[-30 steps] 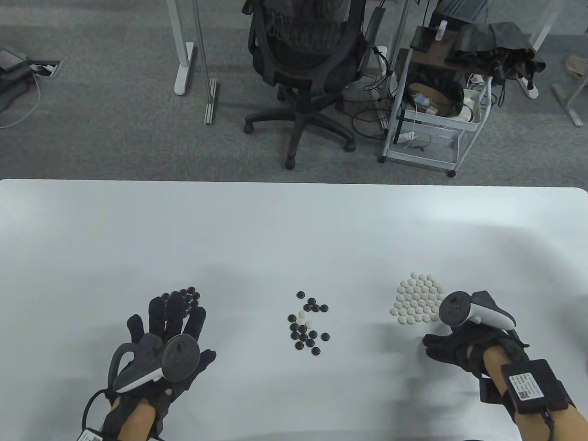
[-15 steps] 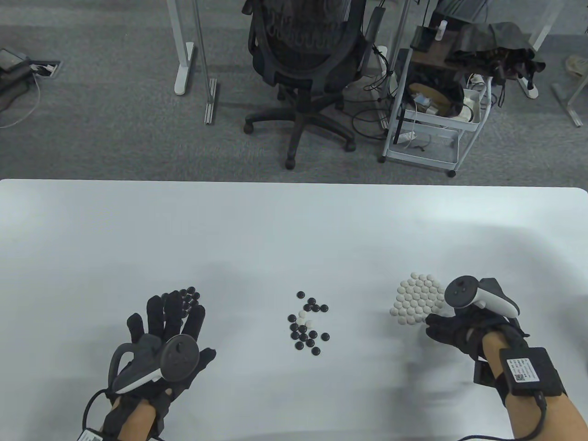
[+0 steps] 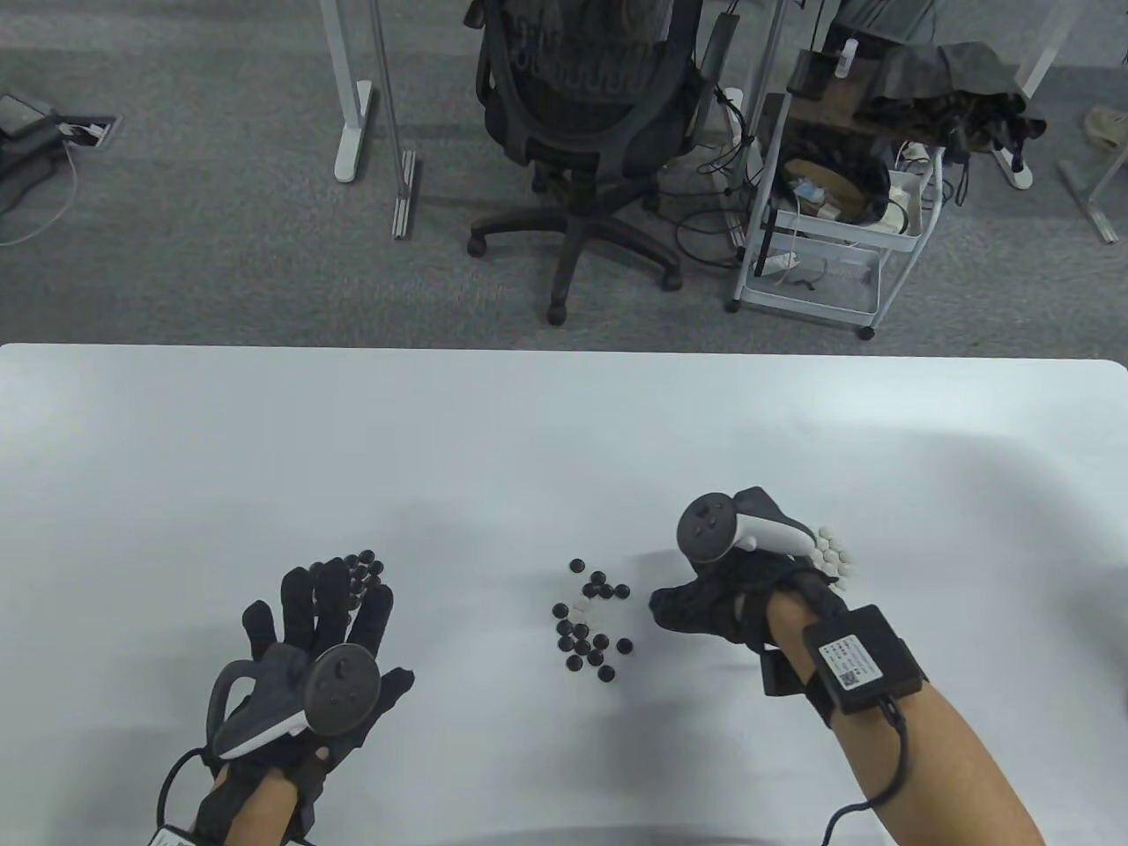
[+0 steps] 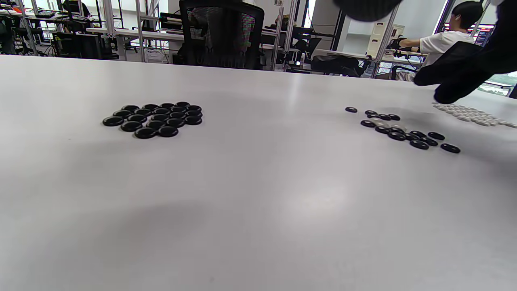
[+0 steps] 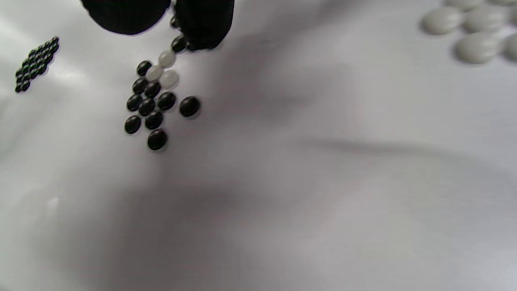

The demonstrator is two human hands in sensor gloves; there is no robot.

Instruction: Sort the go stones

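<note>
No text can be read in these pictures. The black box (image 3: 862, 658) strapped on the right forearm has a white label (image 3: 842, 660) with small print and a square code, but the letters are too small to read. The monitors in the background of the left wrist view show only blurred colours.

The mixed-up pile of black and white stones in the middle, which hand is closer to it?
The right hand. Its fingertips sit just beside the mixed pile, on the pile's right. The left hand lies flat far off to the pile's left, by the sorted black stones.
</note>
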